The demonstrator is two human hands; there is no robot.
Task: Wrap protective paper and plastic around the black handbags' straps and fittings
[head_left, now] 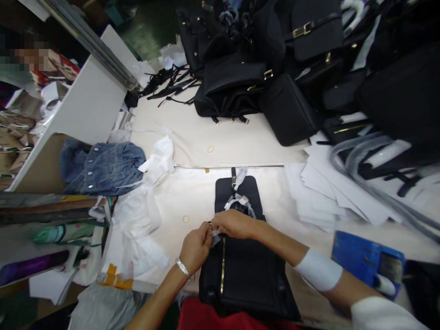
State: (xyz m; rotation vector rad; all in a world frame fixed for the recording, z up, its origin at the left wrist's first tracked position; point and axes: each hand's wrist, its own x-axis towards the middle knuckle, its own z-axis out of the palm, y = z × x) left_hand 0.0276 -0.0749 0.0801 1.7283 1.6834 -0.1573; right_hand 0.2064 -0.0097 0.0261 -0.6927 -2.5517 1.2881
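A black backpack (pixel 247 270) with a gold zipper (pixel 222 266) lies in front of me at the table's near edge. Its flap (pixel 225 190) is folded back, away from me, with a buckled strap and clear plastic wrap on it. Over the bag's upper left corner, my left hand (pixel 196 247) and my right hand (pixel 235 223) meet fingertip to fingertip. Both are closed in a pinch on a small dark piece, mostly hidden by the fingers. A bit of clear plastic (pixel 215 238) shows just below them.
Black bags (pixel 237 87) are heaped at the back and right. White paper sheets (pixel 330 192) and a blue box (pixel 367 261) lie to the right. A denim garment (pixel 106 167) and crumpled white wrapping (pixel 140 220) are at left. Thin black straps (pixel 172 82) lie farther back.
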